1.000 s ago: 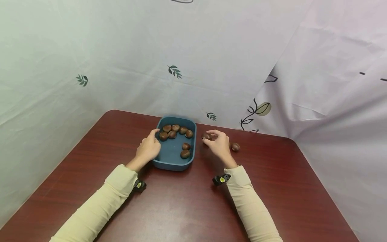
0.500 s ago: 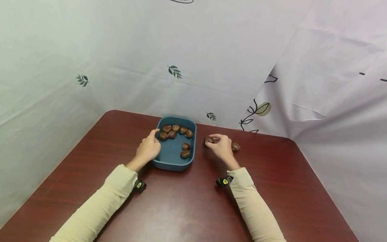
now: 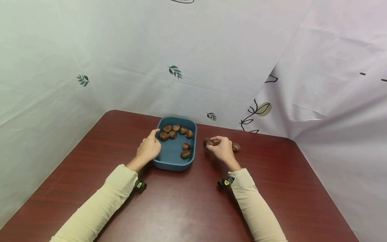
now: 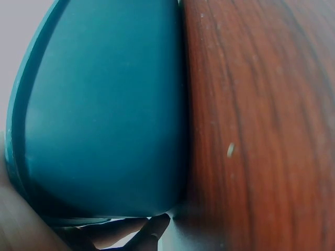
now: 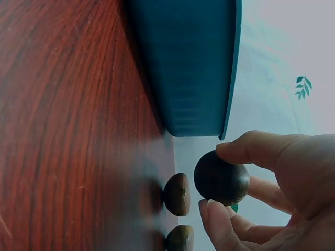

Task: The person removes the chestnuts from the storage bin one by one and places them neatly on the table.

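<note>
My left hand (image 3: 148,147) grips the left wall of a blue rectangular container (image 3: 173,166). In the left wrist view its thumb lies at the rim, and fingers (image 4: 149,232) show past the container's end. Several brown chestnuts (image 3: 172,134) lie inside, mostly along the far side, with a chestnut (image 3: 185,154) near the right wall. To the container's right, my right hand (image 3: 223,149) pinches a chestnut (image 5: 220,178) between thumb and fingertips, held off the table. Just beyond it, a chestnut (image 5: 177,194) and another chestnut (image 5: 179,238) rest on the table.
A loose chestnut (image 3: 236,147) sits on the table right of my right hand. The dark red wooden table (image 3: 178,205) reaches back to a pale patterned cloth (image 3: 136,67) that hangs behind it and along both sides.
My right hand has shifted slightly right and towards me. A chestnut now shows behind the one in its fingertips. The left hand and the container have stayed put.
</note>
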`<state>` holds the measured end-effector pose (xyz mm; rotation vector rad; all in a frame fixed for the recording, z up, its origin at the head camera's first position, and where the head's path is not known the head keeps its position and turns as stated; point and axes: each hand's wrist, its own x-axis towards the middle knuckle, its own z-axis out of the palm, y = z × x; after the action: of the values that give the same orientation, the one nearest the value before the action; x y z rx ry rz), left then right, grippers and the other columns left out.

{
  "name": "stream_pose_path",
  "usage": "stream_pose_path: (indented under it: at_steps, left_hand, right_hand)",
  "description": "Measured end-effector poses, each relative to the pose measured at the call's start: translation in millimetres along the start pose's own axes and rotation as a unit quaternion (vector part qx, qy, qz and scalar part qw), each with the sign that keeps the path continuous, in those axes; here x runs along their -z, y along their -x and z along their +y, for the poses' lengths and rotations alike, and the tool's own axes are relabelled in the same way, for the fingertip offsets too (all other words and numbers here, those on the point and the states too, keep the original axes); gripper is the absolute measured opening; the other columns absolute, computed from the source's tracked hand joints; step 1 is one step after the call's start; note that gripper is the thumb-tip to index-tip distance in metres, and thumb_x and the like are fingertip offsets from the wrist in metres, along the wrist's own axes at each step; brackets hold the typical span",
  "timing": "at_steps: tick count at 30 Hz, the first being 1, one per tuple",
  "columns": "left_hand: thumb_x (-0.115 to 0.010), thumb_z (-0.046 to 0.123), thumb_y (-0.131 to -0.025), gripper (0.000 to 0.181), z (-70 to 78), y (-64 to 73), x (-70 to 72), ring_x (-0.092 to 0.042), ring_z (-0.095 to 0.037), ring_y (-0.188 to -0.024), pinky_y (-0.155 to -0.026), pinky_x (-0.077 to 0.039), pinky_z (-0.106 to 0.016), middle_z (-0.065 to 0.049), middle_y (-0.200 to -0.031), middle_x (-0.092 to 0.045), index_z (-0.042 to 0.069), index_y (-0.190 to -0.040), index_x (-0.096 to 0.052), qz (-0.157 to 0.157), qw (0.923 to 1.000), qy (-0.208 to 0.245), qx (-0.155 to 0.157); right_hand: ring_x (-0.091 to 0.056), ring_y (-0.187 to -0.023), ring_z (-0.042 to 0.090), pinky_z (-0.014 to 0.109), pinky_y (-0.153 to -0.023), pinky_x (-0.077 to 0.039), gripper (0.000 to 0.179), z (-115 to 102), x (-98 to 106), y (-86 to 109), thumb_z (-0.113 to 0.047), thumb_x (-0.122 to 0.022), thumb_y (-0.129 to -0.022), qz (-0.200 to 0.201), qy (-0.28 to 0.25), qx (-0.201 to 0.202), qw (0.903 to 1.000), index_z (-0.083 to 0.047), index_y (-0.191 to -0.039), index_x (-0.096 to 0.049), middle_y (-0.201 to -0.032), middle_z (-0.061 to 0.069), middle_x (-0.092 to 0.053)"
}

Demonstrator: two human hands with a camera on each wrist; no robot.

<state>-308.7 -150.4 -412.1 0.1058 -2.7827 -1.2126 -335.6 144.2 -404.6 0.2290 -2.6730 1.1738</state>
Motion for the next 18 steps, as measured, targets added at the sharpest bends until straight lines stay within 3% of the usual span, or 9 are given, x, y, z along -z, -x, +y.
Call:
stream_pose_path:
  at_steps: [18]
  left_hand:
    - [-0.031, 0.013, -0.100, 0.054, -0.5, 0.5, -0.2, -0.031, -0.019, -0.044, -0.042, -0.026, -0.031, -0.008, -0.060, -0.046, 0.015, -0.154, -0.035, -0.004, 1.0000, 0.005, -0.007]
  right_hand:
    - [-0.067, -0.082, 0.023, 0.040, -0.078, -0.053, 0.023, 9.6, -3.7, -1.6, -0.011, -0.082, -0.079, -0.031, 0.033, -0.011, 0.9989, -0.003, -0.100, -0.075, -0.088, 0.011, -0.073]
